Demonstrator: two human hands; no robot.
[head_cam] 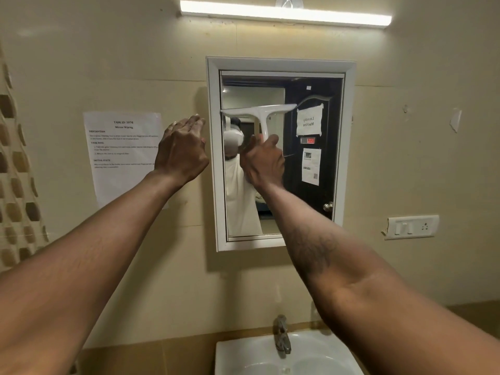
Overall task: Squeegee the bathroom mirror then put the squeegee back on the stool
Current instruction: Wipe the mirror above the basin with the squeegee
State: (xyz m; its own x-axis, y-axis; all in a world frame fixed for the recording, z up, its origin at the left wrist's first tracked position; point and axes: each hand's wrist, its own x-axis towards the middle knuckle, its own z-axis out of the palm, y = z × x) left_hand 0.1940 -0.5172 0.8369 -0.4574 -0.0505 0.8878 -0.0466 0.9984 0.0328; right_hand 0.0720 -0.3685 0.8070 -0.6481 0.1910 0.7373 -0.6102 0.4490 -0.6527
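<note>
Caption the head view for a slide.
Right hand holds white squeegee against upper mirror; left hand rests open beside the frame.

One view only — a wide-angle camera on the person's head, facing a tiled wall nearly straight on and tipped slightly up. The mirror (281,158) sits just right of centre, close enough that both forearms stretch from the bottom corners toward it. A tube light (284,13) runs along the 12 o'clock edge, the sink (243,355) is cut off at 6 o'clock — the frame's edges bend with the lens.
</note>
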